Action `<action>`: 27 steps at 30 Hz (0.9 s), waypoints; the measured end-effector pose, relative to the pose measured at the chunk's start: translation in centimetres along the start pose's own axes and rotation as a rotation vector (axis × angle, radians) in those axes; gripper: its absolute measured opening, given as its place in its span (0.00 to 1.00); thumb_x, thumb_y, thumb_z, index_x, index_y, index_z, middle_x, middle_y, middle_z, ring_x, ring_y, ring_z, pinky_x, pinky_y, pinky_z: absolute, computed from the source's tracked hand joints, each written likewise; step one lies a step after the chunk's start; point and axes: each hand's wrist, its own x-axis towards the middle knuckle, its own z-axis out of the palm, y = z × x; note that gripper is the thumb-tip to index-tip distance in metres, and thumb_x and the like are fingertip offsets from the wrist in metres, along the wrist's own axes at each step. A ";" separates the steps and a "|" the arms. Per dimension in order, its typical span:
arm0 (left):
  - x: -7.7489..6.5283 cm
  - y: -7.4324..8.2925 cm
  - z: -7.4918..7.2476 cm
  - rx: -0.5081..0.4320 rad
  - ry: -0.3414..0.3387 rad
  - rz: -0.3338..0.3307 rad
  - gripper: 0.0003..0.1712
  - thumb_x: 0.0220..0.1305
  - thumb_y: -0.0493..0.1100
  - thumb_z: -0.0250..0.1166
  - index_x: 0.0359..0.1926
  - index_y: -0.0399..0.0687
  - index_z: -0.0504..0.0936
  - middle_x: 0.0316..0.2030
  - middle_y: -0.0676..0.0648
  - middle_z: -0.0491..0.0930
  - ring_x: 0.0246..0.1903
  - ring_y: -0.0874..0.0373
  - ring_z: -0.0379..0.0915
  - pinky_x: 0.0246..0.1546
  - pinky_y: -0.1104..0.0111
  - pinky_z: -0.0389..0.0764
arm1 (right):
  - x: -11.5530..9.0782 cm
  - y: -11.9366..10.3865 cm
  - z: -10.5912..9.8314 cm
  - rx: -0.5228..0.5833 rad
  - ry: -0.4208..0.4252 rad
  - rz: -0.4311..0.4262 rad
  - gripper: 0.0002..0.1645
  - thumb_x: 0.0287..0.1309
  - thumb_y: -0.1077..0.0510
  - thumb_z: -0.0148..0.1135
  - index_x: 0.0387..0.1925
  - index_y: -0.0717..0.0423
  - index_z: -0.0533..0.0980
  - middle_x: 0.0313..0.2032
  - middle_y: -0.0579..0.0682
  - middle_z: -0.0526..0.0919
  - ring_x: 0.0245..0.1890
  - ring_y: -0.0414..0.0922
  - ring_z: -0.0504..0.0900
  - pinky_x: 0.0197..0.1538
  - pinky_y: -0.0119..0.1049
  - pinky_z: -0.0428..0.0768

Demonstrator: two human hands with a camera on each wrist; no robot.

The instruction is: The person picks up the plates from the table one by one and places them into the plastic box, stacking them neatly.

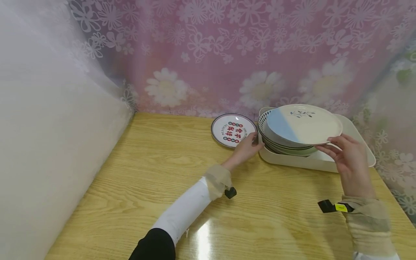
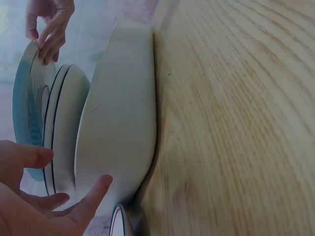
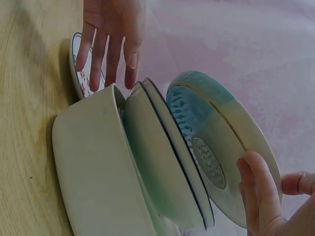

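Note:
My right hand (image 1: pixel 352 160) pinches the near right rim of a cream-and-blue plate (image 1: pixel 312 124) with a leaf sprig on it. That plate is tilted over a stack of dishes (image 3: pixel 162 157), a gap showing between them in the right wrist view. The stack sits in the left part of a white bin (image 1: pixel 302 162), with a patterned dish (image 1: pixel 262 121) in it. At the bin's left end is my left hand (image 1: pixel 245 148), fingers spread and mostly straight beside the stack, holding nothing; whether they touch it I cannot tell. Left of the bin lies a white plate (image 1: pixel 227 131) with red characters.
The wooden table (image 1: pixel 156 173) runs from the curtain to the front, with bare wood left of the dishes. A pink floral curtain (image 1: pixel 201 72) hangs close behind the bin. A pale sheet (image 1: pixel 58 119) borders the left side.

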 end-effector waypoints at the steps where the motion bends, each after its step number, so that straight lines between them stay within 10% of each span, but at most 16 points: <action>1: 0.0 0.0 0.1 -0.007 -0.002 -0.004 0.35 0.74 0.47 0.59 0.76 0.41 0.62 0.70 0.39 0.70 0.65 0.49 0.73 0.65 0.69 0.72 | 0.0 0.1 -0.1 -0.002 0.002 0.005 0.15 0.67 0.75 0.54 0.50 0.63 0.81 0.46 0.53 0.78 0.31 0.56 0.89 0.37 0.48 0.88; 27: 0.5 0.2 0.3 -0.104 -0.015 0.005 0.36 0.71 0.38 0.57 0.77 0.45 0.61 0.68 0.44 0.73 0.60 0.52 0.78 0.55 0.77 0.77 | 1.2 1.4 -1.2 -0.044 -0.054 0.071 0.14 0.68 0.73 0.55 0.46 0.61 0.84 0.39 0.53 0.84 0.30 0.54 0.89 0.38 0.45 0.88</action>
